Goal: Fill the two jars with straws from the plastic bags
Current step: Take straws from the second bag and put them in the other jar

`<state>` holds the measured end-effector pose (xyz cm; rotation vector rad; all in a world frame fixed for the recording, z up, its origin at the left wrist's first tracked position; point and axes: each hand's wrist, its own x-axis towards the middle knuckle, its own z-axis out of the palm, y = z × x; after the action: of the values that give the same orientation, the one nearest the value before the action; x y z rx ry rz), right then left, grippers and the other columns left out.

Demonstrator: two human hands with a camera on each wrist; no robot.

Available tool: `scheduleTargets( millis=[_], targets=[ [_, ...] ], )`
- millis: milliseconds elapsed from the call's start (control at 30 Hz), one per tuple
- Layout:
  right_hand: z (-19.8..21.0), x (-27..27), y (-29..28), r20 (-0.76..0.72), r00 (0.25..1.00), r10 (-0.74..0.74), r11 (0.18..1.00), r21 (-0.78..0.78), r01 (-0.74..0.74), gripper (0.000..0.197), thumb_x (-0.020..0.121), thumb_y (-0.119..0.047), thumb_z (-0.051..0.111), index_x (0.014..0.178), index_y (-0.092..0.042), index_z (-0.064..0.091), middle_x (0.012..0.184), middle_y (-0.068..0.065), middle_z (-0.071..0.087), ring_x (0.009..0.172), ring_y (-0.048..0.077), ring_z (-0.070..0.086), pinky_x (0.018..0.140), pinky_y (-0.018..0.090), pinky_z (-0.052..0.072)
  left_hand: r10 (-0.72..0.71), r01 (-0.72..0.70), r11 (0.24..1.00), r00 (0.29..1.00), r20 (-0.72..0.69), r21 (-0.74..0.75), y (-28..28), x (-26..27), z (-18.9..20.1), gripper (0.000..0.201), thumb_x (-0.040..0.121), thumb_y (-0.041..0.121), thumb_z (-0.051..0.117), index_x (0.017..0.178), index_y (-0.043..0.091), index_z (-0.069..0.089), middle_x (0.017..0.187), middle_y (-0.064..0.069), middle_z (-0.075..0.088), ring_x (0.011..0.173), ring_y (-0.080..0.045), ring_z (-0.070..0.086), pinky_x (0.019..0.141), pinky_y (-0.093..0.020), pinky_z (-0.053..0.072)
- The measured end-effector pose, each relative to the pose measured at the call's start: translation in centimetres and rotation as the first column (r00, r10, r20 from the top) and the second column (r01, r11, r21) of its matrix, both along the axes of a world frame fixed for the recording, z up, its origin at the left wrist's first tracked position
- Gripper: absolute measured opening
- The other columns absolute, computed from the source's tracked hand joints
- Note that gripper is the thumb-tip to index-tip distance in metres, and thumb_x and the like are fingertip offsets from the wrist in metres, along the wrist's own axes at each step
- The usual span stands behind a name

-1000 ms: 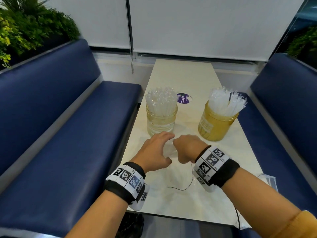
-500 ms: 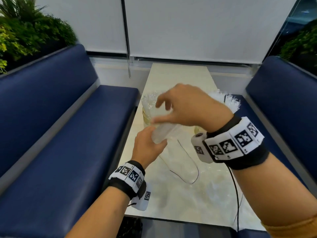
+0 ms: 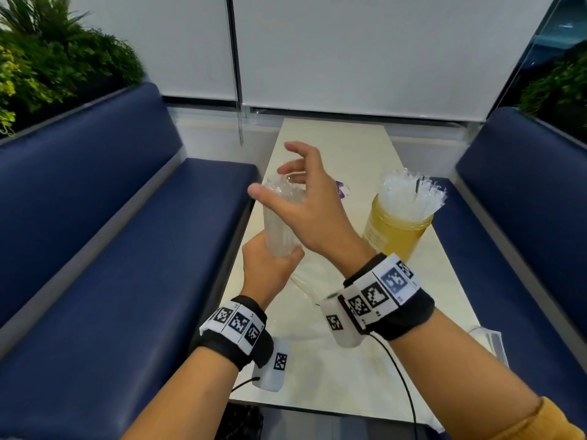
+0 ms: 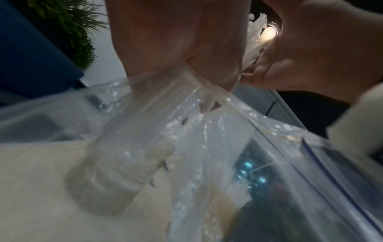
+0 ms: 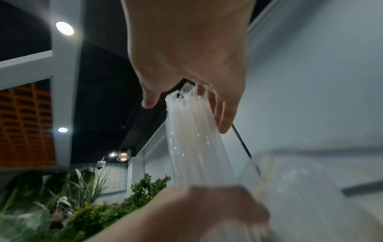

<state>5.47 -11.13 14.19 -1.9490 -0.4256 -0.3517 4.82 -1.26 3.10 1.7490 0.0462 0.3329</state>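
My left hand [image 3: 273, 258] grips the lower end of a bundle of clear straws [image 3: 279, 217] and holds it upright above the table. The loose clear plastic bag [image 4: 207, 131] hangs under that fist. My right hand [image 3: 279, 176] hovers at the bundle's top with fingers spread, and its fingers [image 5: 223, 117] lie against the straw tips [image 5: 192, 131]. The amber right jar [image 3: 397, 239] stands on the table, packed with straws [image 3: 409, 198]. The left jar is hidden behind the bundle and my right hand in the head view. A blurred cylinder [image 4: 107, 176] shows through the bag.
The narrow cream table [image 3: 333, 144] runs between two blue benches [image 3: 95, 249] [image 3: 524, 217]. Another clear bag [image 3: 486, 338] lies at the table's right edge. A purple sticker [image 3: 342, 189] is near the jars. A thin black cable [image 3: 400, 382] trails from my right wrist.
Both hands rose from the table with the bagged straws. The bundle swung upright in my left hand, and my right hand slid up to its top and spread its fingers.
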Motion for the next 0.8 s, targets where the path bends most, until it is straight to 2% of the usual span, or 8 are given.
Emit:
scheduleTargets(
  millis=[100, 200, 300, 433, 533, 633, 700, 800],
  targets=[
    [-2.4, -0.9, 0.4, -0.168, 0.986, 0.007, 1.000, 0.025, -0.003, 0.085, 0.061, -0.057, 0.087, 0.130, -0.034, 0.045, 0.122, -0.012, 0.059, 0.112, 0.006, 0.058, 0.097, 0.030, 0.052, -0.021, 0.018, 0.998, 0.998, 0.051, 0.063, 0.3, 0.3, 0.4, 0.022, 0.082, 0.021, 0.075, 0.104, 0.023, 0.070, 0.091, 0.004, 0.076, 0.084, -0.004, 0.072, 0.069, -0.029, 0.061],
    [-4.3, -0.7, 0.6, -0.213, 0.977, -0.015, 0.999, 0.047, 0.026, 0.068, 0.064, -0.048, 0.089, 0.119, -0.027, 0.055, 0.108, -0.010, 0.067, 0.099, 0.007, 0.066, 0.086, 0.036, 0.059, -0.035, 0.031, 0.997, 0.998, 0.061, 0.074, 0.4, 0.2, -0.1, 0.029, 0.081, 0.026, 0.072, 0.109, 0.020, 0.069, 0.091, 0.005, 0.075, 0.083, -0.003, 0.072, 0.066, -0.024, 0.060],
    [-5.4, -0.2, 0.8, -0.270, 0.963, 0.021, 0.998, 0.065, -0.004, 0.058, 0.074, -0.042, 0.083, 0.122, -0.021, 0.058, 0.109, -0.005, 0.068, 0.101, 0.011, 0.067, 0.089, 0.041, 0.059, -0.051, 0.051, 0.999, 0.998, 0.021, 0.012, 0.6, 0.0, -0.9, 0.033, 0.081, 0.025, 0.075, 0.113, 0.018, 0.069, 0.093, 0.003, 0.076, 0.086, -0.007, 0.074, 0.070, -0.028, 0.062],
    [-5.4, -0.3, 1.1, -0.212, 0.970, 0.116, 0.993, 0.057, -0.106, 0.055, 0.082, -0.036, 0.077, 0.126, -0.014, 0.053, 0.110, 0.007, 0.069, 0.099, 0.020, 0.069, 0.089, 0.044, 0.058, -0.076, 0.075, 0.996, 0.996, 0.035, 0.042, 0.8, -0.3, -1.3, 0.042, 0.079, 0.024, 0.080, 0.118, 0.029, 0.066, 0.102, 0.008, 0.075, 0.094, -0.004, 0.072, 0.079, -0.032, 0.063],
    [-3.5, -0.4, 1.0, -0.167, 0.972, 0.164, 0.979, 0.151, -0.139, 0.040, 0.090, -0.018, 0.073, 0.122, -0.023, 0.050, 0.107, -0.012, 0.066, 0.098, -0.001, 0.066, 0.092, 0.028, 0.056, -0.084, 0.084, 0.996, 0.996, -0.007, 0.036, 1.4, -0.3, -2.2, 0.048, 0.072, 0.034, 0.089, 0.113, 0.029, 0.065, 0.103, 0.006, 0.075, 0.095, -0.009, 0.073, 0.079, -0.036, 0.063],
    [-1.0, 0.2, 1.0, -0.061, 0.986, 0.156, 0.970, 0.199, -0.141, 0.043, 0.091, -0.014, 0.071, 0.128, -0.018, 0.051, 0.114, -0.006, 0.066, 0.106, 0.008, 0.065, 0.097, 0.042, 0.054, -0.060, 0.064, 0.996, 0.997, -0.054, 0.070, 1.9, -0.1, -3.0, 0.049, 0.066, 0.048, 0.087, 0.103, 0.025, 0.065, 0.098, 0.003, 0.073, 0.089, -0.018, 0.072, 0.077, -0.047, 0.061],
    [1.1, 0.8, 0.9, 0.002, 0.989, 0.146, 0.965, 0.221, -0.143, 0.044, 0.091, -0.009, 0.070, 0.130, -0.009, 0.051, 0.112, 0.001, 0.065, 0.105, 0.017, 0.065, 0.096, 0.046, 0.054, -0.058, 0.064, 0.995, 0.995, -0.085, 0.073, 2.0, -0.1, -3.1, 0.047, 0.067, 0.044, 0.087, 0.104, 0.024, 0.065, 0.098, 0.006, 0.072, 0.090, -0.015, 0.071, 0.080, -0.040, 0.060],
    [5.0, 2.0, 0.1, 0.112, 0.988, 0.105, 0.959, 0.251, -0.130, 0.041, 0.091, -0.007, 0.069, 0.127, 0.002, 0.050, 0.107, 0.007, 0.064, 0.097, 0.017, 0.067, 0.088, 0.031, 0.058, -0.050, 0.060, 0.993, 0.994, -0.094, 0.101, 2.3, -0.2, -3.1, 0.041, 0.073, 0.031, 0.087, 0.106, 0.025, 0.065, 0.104, 0.012, 0.069, 0.091, -0.005, 0.068, 0.080, -0.025, 0.054]
  ],
)
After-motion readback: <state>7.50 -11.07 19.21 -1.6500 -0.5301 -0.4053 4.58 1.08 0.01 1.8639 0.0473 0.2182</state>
